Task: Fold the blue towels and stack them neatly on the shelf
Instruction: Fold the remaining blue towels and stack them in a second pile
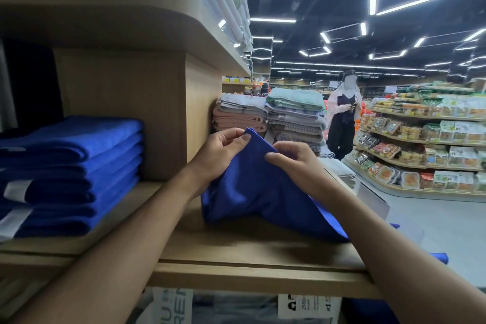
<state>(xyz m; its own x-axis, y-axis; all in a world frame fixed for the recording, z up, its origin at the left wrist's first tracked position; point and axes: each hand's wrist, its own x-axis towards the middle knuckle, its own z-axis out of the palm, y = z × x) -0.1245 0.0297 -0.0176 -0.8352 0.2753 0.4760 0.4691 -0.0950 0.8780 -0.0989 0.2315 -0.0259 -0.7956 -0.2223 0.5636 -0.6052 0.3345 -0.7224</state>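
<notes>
Slippage risk: pinches raised corner of blue towel (249, 192) in left hand (221, 152) and right hand (294, 163), fingers curled, while tail overhangs shelf (236, 247) front and may drag it off.

The blue towel (252, 192) in front of you is unfolded and rumpled. Its top corner is raised into a peak, pinched between your left hand (221, 152) and your right hand (294, 163). From there the cloth falls onto the wooden shelf (236, 250), where its lower part lies in loose folds and trails off to the right under your right forearm (a bit of blue shows past the shelf's front edge there). To your left on the same shelf, well apart from it, stands the stack of folded blue towels (79, 166). They lie flat and fairly even, rounded fold edges facing right, with white bands showing on the lower ones.
</notes>
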